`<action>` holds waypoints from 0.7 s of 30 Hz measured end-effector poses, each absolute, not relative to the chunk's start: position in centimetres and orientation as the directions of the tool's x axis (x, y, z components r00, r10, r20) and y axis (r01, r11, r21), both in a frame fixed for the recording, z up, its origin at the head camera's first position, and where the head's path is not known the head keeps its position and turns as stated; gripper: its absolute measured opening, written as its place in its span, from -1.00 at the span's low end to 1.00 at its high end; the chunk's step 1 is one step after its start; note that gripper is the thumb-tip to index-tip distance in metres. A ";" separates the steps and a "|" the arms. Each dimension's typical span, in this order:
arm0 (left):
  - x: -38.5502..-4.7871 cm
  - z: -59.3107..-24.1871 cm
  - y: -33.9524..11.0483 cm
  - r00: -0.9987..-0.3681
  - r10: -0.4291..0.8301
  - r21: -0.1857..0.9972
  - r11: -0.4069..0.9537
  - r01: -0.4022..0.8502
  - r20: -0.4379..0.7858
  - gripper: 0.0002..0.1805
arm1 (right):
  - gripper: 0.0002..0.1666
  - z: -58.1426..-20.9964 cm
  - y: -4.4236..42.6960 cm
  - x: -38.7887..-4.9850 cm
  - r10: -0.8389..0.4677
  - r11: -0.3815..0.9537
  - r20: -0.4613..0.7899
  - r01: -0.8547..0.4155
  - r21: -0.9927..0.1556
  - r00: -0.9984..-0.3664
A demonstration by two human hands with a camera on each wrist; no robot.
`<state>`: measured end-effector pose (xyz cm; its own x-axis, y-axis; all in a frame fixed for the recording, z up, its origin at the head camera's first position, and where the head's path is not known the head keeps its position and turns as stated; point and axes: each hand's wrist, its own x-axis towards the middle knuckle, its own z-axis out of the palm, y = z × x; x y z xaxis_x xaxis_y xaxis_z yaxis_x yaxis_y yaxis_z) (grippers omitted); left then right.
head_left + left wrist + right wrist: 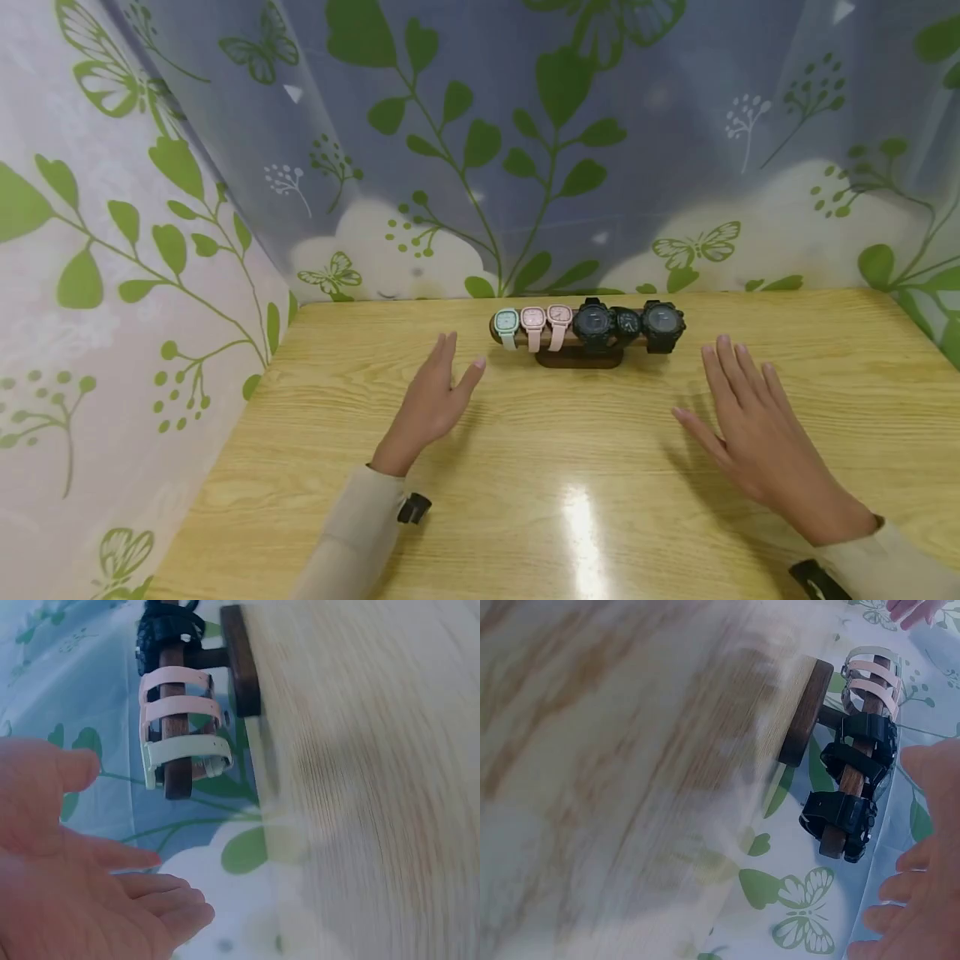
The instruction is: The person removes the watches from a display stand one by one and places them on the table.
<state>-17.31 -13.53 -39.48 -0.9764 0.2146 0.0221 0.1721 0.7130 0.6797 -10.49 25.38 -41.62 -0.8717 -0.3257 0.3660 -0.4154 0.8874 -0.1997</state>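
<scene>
A dark wooden watch stand (579, 358) carries a row of watches near the table's back edge. From the left hang a mint watch (507, 323), two pink watches (533, 320) and several black watches (663, 321). My left hand (431, 404) hovers left of the stand, fingers straight and thumb apart, holding nothing. On the other side my right hand (768, 442) is spread above the table, also holding nothing. Both hands are apart from the watches. In the left wrist view the mint strap (187, 749) lies closest to the left hand; in the right wrist view a black watch (840, 814) is nearest the right.
The wooden table (525, 467) has a glossy light reflection at its front. A blue curtain (480, 100) with green leaves and butterflies stands behind it, and a pale patterned cloth (112, 333) borders the left. Dark straps (414, 508) sit at both wrists.
</scene>
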 end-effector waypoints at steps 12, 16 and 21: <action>-20.6 -39.7 -12.5 -0.994 0.079 0.945 0.324 -0.046 -0.076 -0.36 | 0.06 -41.2 25.7 -11.9 -0.314 0.879 0.378 -0.417 -0.231 -0.871; -21.6 -39.8 -12.2 -0.990 0.047 0.974 0.192 -0.120 -0.132 -0.41 | 0.06 -41.1 25.7 -12.4 -0.310 0.878 0.379 -0.415 -0.237 -0.872; -22.4 -40.0 -12.0 -0.980 0.052 0.978 0.089 -0.189 -0.194 -0.40 | 0.04 -40.9 25.9 -12.9 -0.314 0.871 0.389 -0.426 -0.244 -0.866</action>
<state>-22.35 -11.98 -40.02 -0.9796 0.0521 -0.1938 -0.1888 0.0886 0.9780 -12.85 25.89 -40.90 -0.8659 -0.3141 0.3893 -0.4259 0.8712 -0.2443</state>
